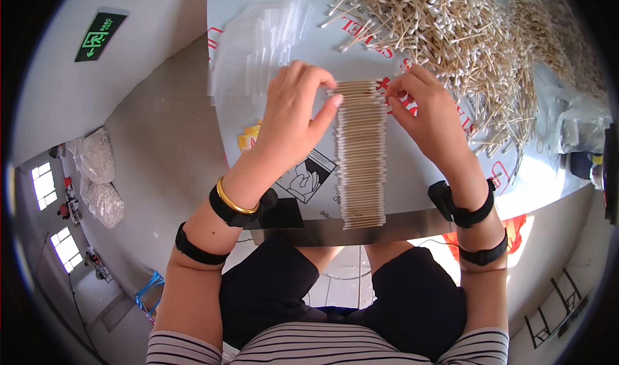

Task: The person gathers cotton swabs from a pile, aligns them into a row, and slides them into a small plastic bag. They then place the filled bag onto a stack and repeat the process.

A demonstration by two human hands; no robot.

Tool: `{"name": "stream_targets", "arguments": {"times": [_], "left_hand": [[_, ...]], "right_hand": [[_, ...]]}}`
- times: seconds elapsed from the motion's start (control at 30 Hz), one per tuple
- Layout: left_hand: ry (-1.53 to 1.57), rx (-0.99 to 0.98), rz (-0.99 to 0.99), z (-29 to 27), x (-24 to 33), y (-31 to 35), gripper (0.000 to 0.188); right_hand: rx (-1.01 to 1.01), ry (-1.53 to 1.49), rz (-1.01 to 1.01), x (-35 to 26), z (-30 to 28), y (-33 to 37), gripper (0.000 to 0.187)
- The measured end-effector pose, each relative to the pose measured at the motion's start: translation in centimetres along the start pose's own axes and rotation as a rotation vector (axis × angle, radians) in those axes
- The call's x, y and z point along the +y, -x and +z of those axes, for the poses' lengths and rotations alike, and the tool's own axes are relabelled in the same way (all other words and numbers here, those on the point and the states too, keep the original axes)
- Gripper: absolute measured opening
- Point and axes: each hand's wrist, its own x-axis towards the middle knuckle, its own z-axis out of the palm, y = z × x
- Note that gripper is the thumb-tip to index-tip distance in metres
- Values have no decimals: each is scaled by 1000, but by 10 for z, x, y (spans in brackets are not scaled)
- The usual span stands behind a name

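At left, clear plastic bags [258, 52] lie on the desk [422, 204], and the left hand [293, 107] has its grip slightly parted, thumb and forefinger beside the upper tips. The row of cotton swabs [362, 155] runs down the middle of the desk; each should be light, with a stiff but snappable stick and soft, easily squashed ends, so the bare shafts look best to hold. The right hand [429, 110] curls beside the row's right edge, whether pinching I cannot tell, before a loose swab pile [451, 39].
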Motion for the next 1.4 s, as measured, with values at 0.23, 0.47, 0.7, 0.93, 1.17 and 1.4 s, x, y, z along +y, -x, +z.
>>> {"name": "stream_targets", "arguments": {"times": [0.23,0.47,0.7,0.93,1.17,1.4], "left_hand": [[66,23,104,-3,19,-11,22],[154,25,-19,-19,40,-16,13],[221,-54,-11,-21,51,-17,10],[588,-36,-176,-16,54,-18,14],[738,-212,-249,-22,58,-17,15],[898,-357,-293,-23,59,-18,18]], "right_hand": [[-46,-261,20,-28,-24,-2,9],[-104,-651,266,-28,-27,4,10],[-140,-975,254,-26,-26,6,14],[-154,-1062,208,-30,-23,6,18],[-154,-1163,177,-23,-16,10,14],[-156,-1184,137,-21,-18,9,19]]}}
